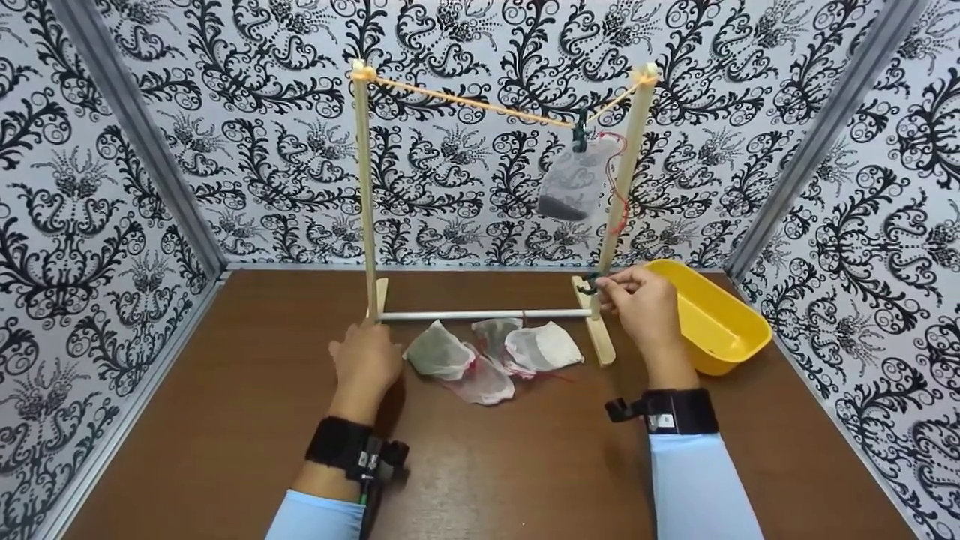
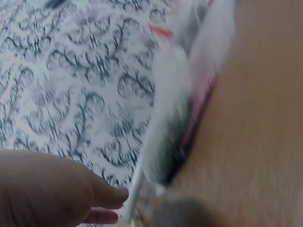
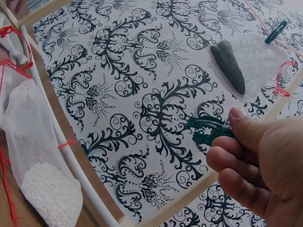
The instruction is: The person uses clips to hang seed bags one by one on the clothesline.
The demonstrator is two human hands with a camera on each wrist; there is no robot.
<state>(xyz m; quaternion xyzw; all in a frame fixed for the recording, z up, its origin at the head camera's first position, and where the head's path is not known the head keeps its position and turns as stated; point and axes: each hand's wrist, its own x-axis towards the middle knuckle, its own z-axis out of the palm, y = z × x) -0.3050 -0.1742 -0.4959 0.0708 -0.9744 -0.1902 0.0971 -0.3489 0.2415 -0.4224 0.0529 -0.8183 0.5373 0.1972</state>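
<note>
My right hand (image 1: 641, 304) pinches a dark green clothespin (image 3: 208, 130) between thumb and fingers, beside the foot of the right wooden post (image 1: 622, 187). A similar clothespin (image 1: 580, 133) on the orange cord (image 1: 472, 99) holds up a sheer white mesh pouch (image 1: 581, 176) with dark contents and a red drawstring. My left hand (image 1: 367, 352) is low at the foot of the left wooden post (image 1: 364, 195); its loosely bent fingertips (image 2: 106, 216) are close to the white crossbar (image 1: 480, 315) in the blurred left wrist view. Several pouches lie right of it, including one of white pellets (image 3: 49, 194).
A yellow tub (image 1: 720, 322) stands on the brown table (image 1: 510, 465), right of the frame and behind my right hand. Patterned walls (image 1: 465, 45) enclose the back and sides. The right post's wooden foot (image 1: 600, 337) reaches forward beside the pouches.
</note>
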